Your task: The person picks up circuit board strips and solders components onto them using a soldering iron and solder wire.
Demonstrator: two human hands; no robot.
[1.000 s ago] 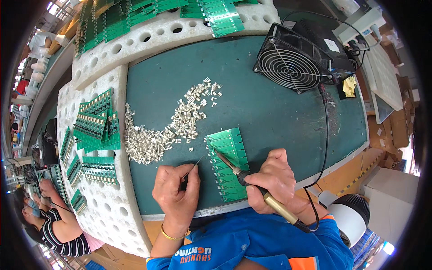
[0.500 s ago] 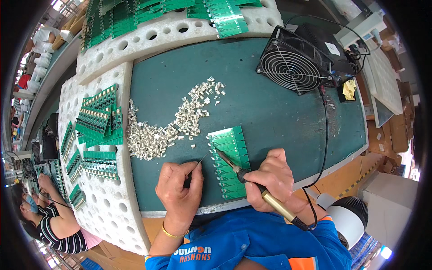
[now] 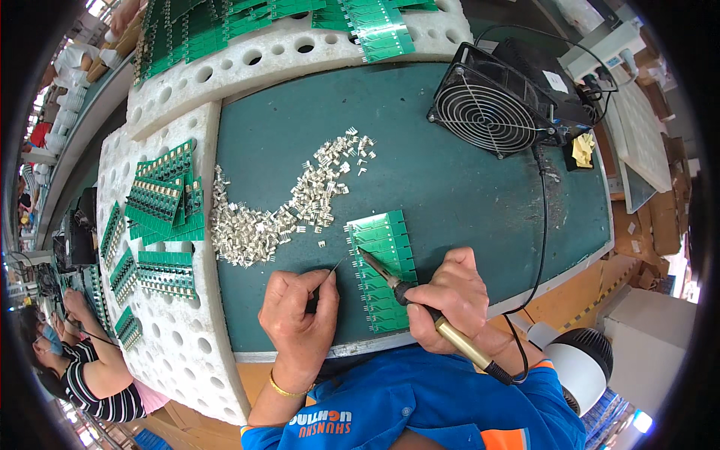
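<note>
My left hand (image 3: 298,315), with a gold bracelet at the wrist, pinches a thin wire (image 3: 337,265) whose free end points toward the left edge of a green circuit board (image 3: 386,247), which has small white connectors along that edge. In my right hand (image 3: 450,300) is a soldering iron (image 3: 457,337) with a brass-coloured handle, its tip resting at or just over the board's upper left part, near the wire's end. A large pile of loose white connectors (image 3: 251,232) lies on the green work mat (image 3: 487,202), above and left of my left hand.
Perforated white foam blocks (image 3: 172,330) hold stacks of assembled boards (image 3: 157,199) at left and bare boards (image 3: 375,30) at back. A black fan (image 3: 487,109), cable and small sponge holder (image 3: 583,150) are at right. A masked co-worker (image 3: 97,375) works at far left.
Since a second ago the whole view has shifted slightly, with the foam blocks and board appearing a little to the right. Both hands keep their grips. The co-worker's hand has moved slightly.
</note>
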